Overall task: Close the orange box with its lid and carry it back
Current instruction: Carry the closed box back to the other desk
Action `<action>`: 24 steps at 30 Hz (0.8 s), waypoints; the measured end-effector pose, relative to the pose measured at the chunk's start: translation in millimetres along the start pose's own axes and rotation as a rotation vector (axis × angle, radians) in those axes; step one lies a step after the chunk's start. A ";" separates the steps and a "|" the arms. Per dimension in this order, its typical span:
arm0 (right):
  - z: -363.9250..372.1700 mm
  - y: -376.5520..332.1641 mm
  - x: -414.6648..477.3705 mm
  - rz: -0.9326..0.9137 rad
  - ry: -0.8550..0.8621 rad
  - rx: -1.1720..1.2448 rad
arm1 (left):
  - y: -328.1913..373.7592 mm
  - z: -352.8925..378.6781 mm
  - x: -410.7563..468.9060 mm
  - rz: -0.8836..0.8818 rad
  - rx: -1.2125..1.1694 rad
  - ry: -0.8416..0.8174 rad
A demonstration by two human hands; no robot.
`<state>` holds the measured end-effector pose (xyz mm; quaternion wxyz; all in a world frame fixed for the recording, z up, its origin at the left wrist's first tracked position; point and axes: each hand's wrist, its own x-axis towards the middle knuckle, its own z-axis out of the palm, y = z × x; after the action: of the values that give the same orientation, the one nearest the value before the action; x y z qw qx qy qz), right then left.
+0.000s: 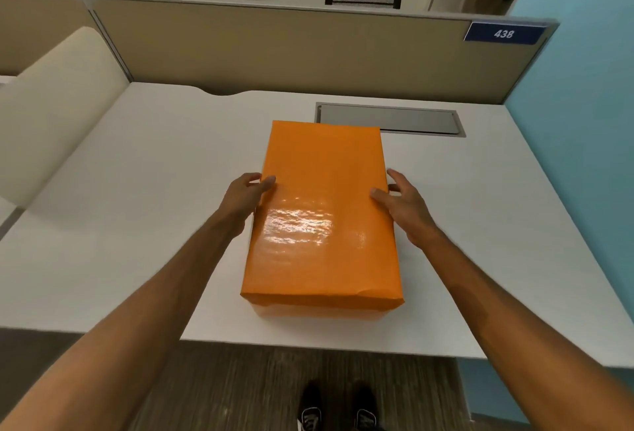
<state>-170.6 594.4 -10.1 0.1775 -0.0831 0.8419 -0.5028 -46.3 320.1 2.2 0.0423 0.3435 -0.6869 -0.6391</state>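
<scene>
Box [322, 211] of glossy orange cardboard, rectangular and already lidded, sits on the white laminate desk [137, 190], long axis running straight away from me (short end toward my feet). My left hand [245, 195] grips its left edge, thumb on top. My right hand [406, 206], equally near, rests its thumb on top, fingers spread loose.

left hand [245, 194] pinches the lid [322, 163] of the orange box [315, 311] on the desk [137, 197], right hand [404, 206] touching its other edge.

Left grip [245, 195] curled, right grip [401, 206] spread, arms outstretched.
</scene>
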 end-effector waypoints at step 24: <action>18.2 -4.4 76.7 -0.143 -0.007 -0.464 | 22.9 14.2 71.6 -0.070 -0.059 0.085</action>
<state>-234.6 553.0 -30.6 0.1204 -0.1827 0.9263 -0.3067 -117.4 293.3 -6.9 0.0591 0.3924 -0.6530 -0.6450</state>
